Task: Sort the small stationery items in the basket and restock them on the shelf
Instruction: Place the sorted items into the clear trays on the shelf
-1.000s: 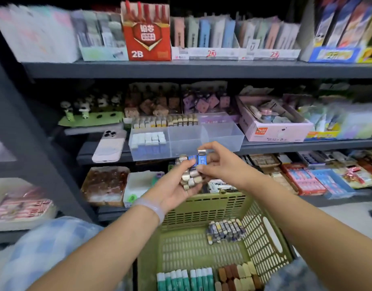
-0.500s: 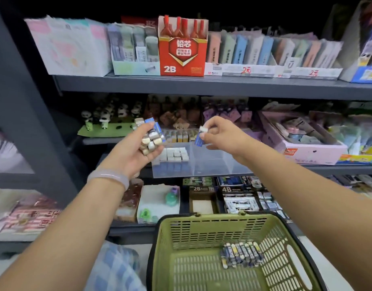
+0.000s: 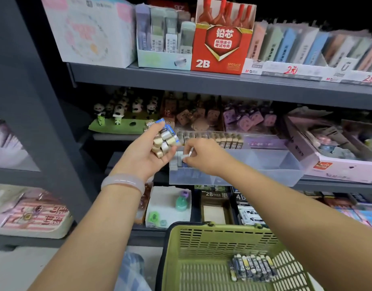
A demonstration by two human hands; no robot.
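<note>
We see the left hand [image 3: 145, 152] cupping a bunch of erasers [image 3: 163, 139] left of the clear bin [image 3: 265, 164]; the right hand [image 3: 204, 153] pinches one eraser [image 3: 184, 156] over the bin's left end. Light, rubbery, sleeved; we'd grip short sides.

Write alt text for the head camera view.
A person's right hand places a small eraser into a clear bin on a shop shelf, while the left hand holds a bunch of erasers above a green basket.
</note>
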